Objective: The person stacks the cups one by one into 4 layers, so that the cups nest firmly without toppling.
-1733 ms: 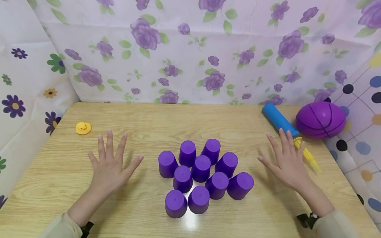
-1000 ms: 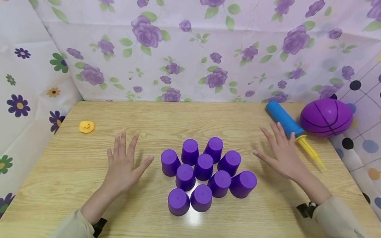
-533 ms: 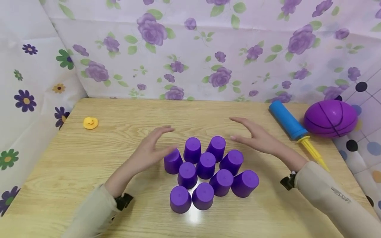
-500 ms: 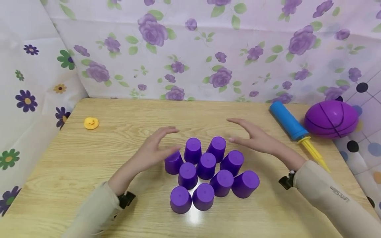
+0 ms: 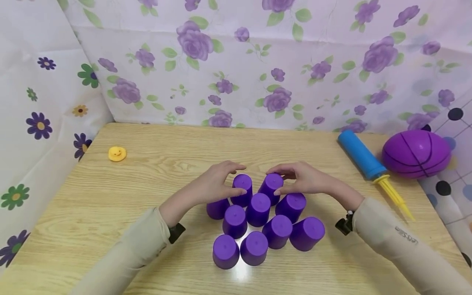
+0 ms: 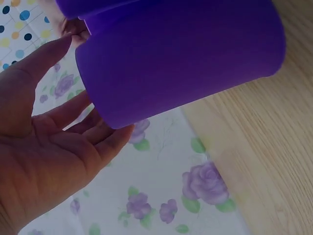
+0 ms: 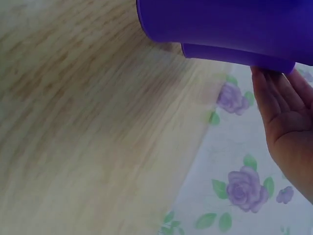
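Several purple cups stand upside down in a cluster on the wooden table. My left hand curves around the back-left cup, thumb in front and fingers behind, with a small gap showing behind its top. Also near this hand is the leftmost cup, partly covered by it. My right hand holds the back-right cup near its top, with the thumb at the front and fingers curled behind. In the right wrist view, that hand's fingers touch the farther cup; its thumb is hidden.
A yellow duck toy sits at the back left of the table. At the back right lie a blue pump with a yellow end and a purple ball. Flowered cloth hangs behind the table.
Both hands have come inward from either side of the cluster to the two back cups. Their spread fingers have curved, and the right hand has taken hold. The cups stay in place.
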A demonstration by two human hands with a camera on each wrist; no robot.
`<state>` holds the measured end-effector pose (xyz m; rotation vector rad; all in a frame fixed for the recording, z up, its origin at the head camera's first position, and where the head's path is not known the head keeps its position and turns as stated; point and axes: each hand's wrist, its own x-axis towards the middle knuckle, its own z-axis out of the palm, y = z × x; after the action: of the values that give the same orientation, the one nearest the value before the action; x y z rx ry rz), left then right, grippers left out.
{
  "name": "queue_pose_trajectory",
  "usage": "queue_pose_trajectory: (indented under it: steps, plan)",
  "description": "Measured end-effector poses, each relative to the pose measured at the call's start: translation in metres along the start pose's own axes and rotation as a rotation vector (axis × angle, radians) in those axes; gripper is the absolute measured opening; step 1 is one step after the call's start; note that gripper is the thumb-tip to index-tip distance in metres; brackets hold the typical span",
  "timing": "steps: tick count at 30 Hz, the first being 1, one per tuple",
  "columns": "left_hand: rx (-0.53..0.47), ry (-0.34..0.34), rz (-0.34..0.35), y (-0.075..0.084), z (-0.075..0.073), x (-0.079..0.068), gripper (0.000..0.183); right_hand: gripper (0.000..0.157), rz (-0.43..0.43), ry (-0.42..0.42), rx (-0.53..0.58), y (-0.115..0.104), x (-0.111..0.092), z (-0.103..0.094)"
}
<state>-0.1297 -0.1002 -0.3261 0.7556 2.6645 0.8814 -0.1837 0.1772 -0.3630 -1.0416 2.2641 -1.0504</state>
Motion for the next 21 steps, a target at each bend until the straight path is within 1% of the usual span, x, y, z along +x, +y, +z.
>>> queue_pose_trajectory:
  steps: [3, 6, 10, 14, 17, 21]
  plan:
    - [0.007, -0.043, 0.022, 0.000, 0.000, 0.005, 0.059, 0.045, -0.030, -0.016, -0.040, -0.003, 0.002, -0.002]
    - [0.010, -0.055, 0.029, 0.000, 0.002, 0.009, 0.056, 0.044, -0.040, -0.030, -0.083, -0.006, 0.005, -0.003]
    - [0.003, -0.019, 0.009, 0.002, 0.008, 0.013, 0.051, 0.046, -0.019, -0.037, -0.094, -0.009, 0.005, -0.005]
    - [-0.005, 0.023, -0.031, 0.003, 0.012, 0.012, 0.050, 0.046, -0.013, -0.028, -0.085, -0.007, 0.005, -0.002]
    - [0.012, 0.049, -0.060, 0.003, 0.008, 0.011, 0.051, 0.047, -0.012, -0.022, -0.077, -0.005, 0.006, 0.000]
    - [0.027, 0.079, -0.067, 0.000, -0.003, 0.016, 0.052, 0.048, 0.006, -0.013, -0.078, -0.005, 0.006, -0.003]
